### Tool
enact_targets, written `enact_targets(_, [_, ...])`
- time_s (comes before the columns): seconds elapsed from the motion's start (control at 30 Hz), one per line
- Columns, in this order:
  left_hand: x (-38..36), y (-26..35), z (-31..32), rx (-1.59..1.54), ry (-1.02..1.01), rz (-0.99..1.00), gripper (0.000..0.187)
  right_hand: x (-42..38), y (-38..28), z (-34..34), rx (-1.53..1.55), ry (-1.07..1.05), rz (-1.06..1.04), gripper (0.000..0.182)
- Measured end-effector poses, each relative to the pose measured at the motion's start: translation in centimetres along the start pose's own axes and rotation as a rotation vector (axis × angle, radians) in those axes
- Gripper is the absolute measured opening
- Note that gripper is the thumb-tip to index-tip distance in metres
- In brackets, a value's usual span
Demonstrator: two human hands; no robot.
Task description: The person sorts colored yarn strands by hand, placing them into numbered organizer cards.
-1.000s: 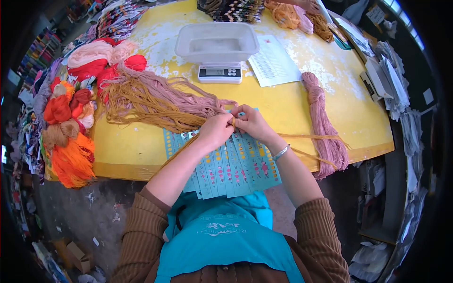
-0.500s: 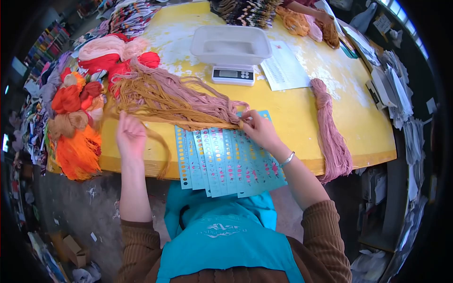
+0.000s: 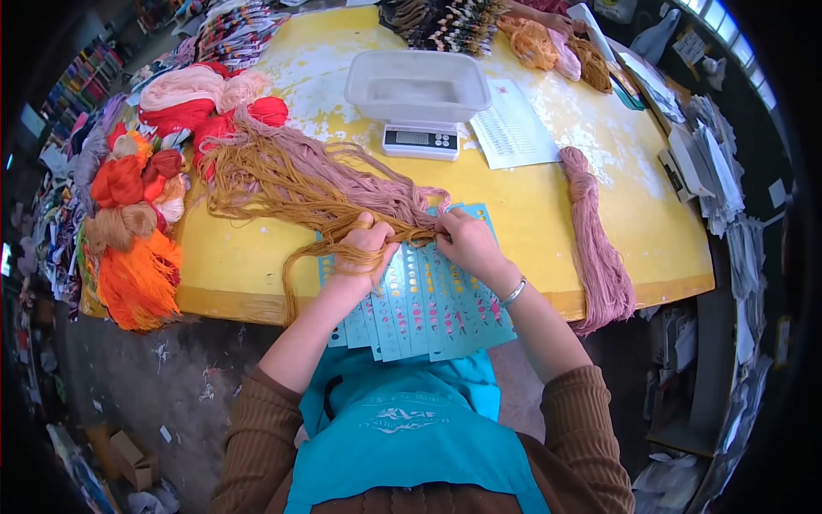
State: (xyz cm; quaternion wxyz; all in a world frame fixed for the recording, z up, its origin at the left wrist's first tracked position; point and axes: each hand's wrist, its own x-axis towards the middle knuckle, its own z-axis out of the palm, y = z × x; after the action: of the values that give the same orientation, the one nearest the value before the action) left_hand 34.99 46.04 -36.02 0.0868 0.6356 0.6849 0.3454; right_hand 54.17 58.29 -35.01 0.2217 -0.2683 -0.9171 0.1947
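Observation:
Mustard-brown embroidery thread (image 3: 291, 193) lies in a loose bundle beside and over mauve thread (image 3: 360, 176) on the table. My left hand (image 3: 366, 247) is closed around mustard strands, and a loop of them hangs down its left side to the table edge. My right hand (image 3: 469, 244) pinches the gathered threads near the top of the cards; its fingertips are partly hidden. Beneath both hands, overlapping blue-green cards (image 3: 428, 308) with rows of holes and coloured dots fan out past the table edge.
A digital scale (image 3: 419, 140) carries a clear plastic tub (image 3: 418, 86). A printed sheet (image 3: 514, 124) lies beside it. A tied mauve skein (image 3: 595, 240) is at right; red and orange skeins (image 3: 137, 274) lie at left. Another person's hand (image 3: 556, 24) is at the far edge.
My left hand has moved right from the table's left side to close beside my right hand, bringing mustard strands with it. My right hand stays in nearly the same spot.

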Motion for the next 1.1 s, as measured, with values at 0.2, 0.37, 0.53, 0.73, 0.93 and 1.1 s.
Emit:
enact_targets(0.2, [0.8,1.5,0.6,0.146,0.1,0.047,0.012,-0.3,1.7,0.5,0.52,-0.009,0.228,0.009])
enact_targets(0.37, [1.8,0.7,2.0,0.061,-0.086,-0.032,0.011,-0.4,2.6,0.3,1.077,-0.034,0.439,0.008])
enact_targets(0.53, [2.7,0.7,0.2,0.028,-0.12,0.052,0.01,-0.2,1.2,0.2,0.413,0.031,0.283,0.011])
enact_targets(0.73, [2.3,-4.1,-7.0,-0.238,-0.263,-0.151,0.015,-0.8,-0.2,0.3,0.078,0.058,0.145,0.026])
enact_targets(0.93, [4.4,-7.8,-12.2,-0.251,-0.206,-0.182,0.015,-0.6,-0.6,0.0,0.031,0.036,0.161,0.039])
enact_targets(1.1, [8.7,-16.2,-21.7,-0.752,0.259,-0.674,0.013,-0.7,-0.4,0.4,0.04,0.037,0.136,0.042])
